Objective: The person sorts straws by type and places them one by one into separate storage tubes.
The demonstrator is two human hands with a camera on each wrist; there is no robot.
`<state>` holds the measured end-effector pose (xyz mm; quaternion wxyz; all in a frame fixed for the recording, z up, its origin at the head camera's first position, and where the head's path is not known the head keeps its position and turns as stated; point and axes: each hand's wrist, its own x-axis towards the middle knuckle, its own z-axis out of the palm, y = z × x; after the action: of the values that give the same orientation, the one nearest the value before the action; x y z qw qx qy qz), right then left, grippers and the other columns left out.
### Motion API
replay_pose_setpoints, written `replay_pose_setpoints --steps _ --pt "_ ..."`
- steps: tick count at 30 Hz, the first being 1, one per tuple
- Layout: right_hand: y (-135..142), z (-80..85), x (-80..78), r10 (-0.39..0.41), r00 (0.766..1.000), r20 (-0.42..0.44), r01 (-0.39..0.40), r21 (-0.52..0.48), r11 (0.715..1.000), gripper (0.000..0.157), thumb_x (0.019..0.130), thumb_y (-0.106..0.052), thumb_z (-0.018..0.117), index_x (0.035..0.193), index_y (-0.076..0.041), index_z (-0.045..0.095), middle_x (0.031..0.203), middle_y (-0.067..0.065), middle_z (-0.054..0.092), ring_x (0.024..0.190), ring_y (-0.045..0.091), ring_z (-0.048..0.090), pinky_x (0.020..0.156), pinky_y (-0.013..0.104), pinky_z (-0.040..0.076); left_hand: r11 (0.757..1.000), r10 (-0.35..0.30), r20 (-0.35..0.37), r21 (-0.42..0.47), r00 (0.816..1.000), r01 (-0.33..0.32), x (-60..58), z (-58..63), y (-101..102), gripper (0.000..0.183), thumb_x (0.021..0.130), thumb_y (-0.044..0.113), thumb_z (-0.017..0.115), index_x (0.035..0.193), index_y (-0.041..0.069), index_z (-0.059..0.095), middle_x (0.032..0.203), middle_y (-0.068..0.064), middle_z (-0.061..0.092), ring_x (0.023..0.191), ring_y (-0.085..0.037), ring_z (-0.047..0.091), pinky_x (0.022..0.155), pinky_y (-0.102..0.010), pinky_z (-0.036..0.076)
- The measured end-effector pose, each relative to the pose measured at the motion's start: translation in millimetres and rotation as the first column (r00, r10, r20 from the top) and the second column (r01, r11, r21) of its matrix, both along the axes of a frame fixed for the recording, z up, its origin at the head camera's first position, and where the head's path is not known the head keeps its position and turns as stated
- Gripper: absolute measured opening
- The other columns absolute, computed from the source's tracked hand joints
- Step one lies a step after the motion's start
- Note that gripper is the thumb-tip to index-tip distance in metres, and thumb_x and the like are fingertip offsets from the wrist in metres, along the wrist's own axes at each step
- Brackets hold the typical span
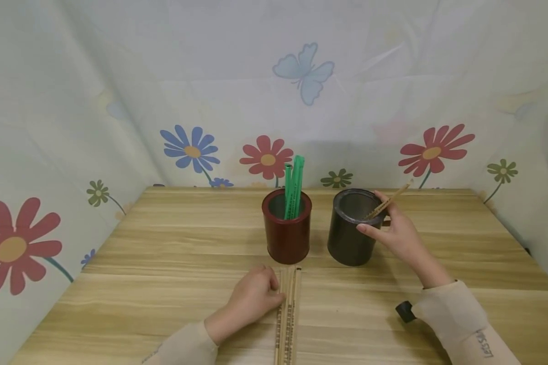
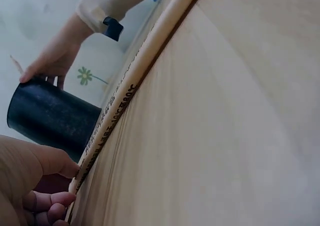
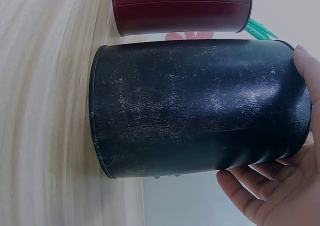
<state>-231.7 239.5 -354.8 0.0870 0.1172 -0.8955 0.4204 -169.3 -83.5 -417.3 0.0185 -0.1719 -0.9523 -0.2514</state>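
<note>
My right hand [image 1: 399,230] grips a black cylindrical cup [image 1: 351,243] near its rim, thumb on the near side and fingers around the far side. The cup stands upright on the table. One tan wrapped straw [image 1: 395,195] leans in it and sticks out over the right hand. In front of the cups, several tan wrapped straws [image 1: 288,319] with dark print lie side by side. My left hand [image 1: 253,294] is at their left edge, its thumb and curled fingers pinching the outermost straw [image 2: 125,88] near its far end.
A dark red cup [image 1: 286,241] stands just left of the black one, with several green wrapped straws [image 1: 294,190] upright in it. Behind the wood-grain table [image 1: 187,228] hangs a flower-printed curtain [image 1: 237,91]. A black wrist mount [image 1: 405,312] shows beside the right sleeve.
</note>
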Motion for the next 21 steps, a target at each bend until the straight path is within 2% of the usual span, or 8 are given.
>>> replay_pose_setpoints --steps 1,4,11,16,21 --pt "0.1 -0.3 -0.1 0.000 1.000 -0.001 0.000 0.000 1.000 0.088 0.086 -0.032 0.071 0.154 -0.010 0.018 0.140 0.032 0.042 0.109 0.047 0.056 0.087 0.058 0.049 1.000 -0.002 -0.009 -0.009 1.000 0.002 0.3 0.0 0.6 0.020 0.073 0.023 0.076 0.071 0.014 0.058 0.078 0.002 0.053 0.074 -0.013 0.053 0.061 -0.024 0.042" --pt "0.3 -1.5 -0.7 -0.001 1.000 -0.005 0.001 0.001 1.000 0.087 0.087 -0.031 0.071 0.153 -0.010 0.019 0.140 0.031 0.041 0.110 0.047 0.055 0.088 0.059 0.048 1.000 -0.002 -0.015 -0.024 1.000 0.002 1.7 0.6 2.1 0.018 0.073 0.021 0.074 0.067 0.015 0.059 0.076 0.002 0.055 0.074 -0.015 0.056 0.060 -0.025 0.043" --pt "-0.9 -1.1 -0.6 -0.002 1.000 0.003 0.002 0.016 1.000 0.087 0.087 -0.033 0.070 0.154 -0.011 0.018 0.139 0.032 0.043 0.109 0.047 0.056 0.086 0.058 0.049 0.998 0.021 -0.044 -0.059 0.999 -0.024 5.8 0.5 3.0 0.012 0.072 0.019 0.072 0.065 0.015 0.063 0.072 0.006 0.053 0.063 -0.007 0.049 0.055 -0.022 0.040" --pt "-0.4 -0.7 -0.3 0.000 1.000 -0.007 0.000 0.017 1.000 0.086 0.088 -0.032 0.069 0.153 -0.008 0.019 0.140 0.033 0.042 0.110 0.048 0.056 0.086 0.059 0.049 0.996 0.035 -0.060 -0.080 0.998 -0.040 6.3 0.9 4.5 0.010 0.072 0.019 0.071 0.065 0.014 0.065 0.072 0.006 0.056 0.063 -0.008 0.053 0.055 -0.022 0.041" --pt "-0.2 -1.2 -0.9 0.006 1.000 -0.012 -0.006 0.011 1.000 0.085 0.088 -0.031 0.069 0.153 -0.007 0.019 0.141 0.033 0.041 0.111 0.050 0.055 0.088 0.060 0.048 0.996 0.041 -0.061 -0.072 0.997 -0.045 6.4 0.7 4.2 0.008 0.071 0.017 0.070 0.065 0.014 0.065 0.071 0.005 0.055 0.061 -0.007 0.050 0.053 -0.022 0.039"
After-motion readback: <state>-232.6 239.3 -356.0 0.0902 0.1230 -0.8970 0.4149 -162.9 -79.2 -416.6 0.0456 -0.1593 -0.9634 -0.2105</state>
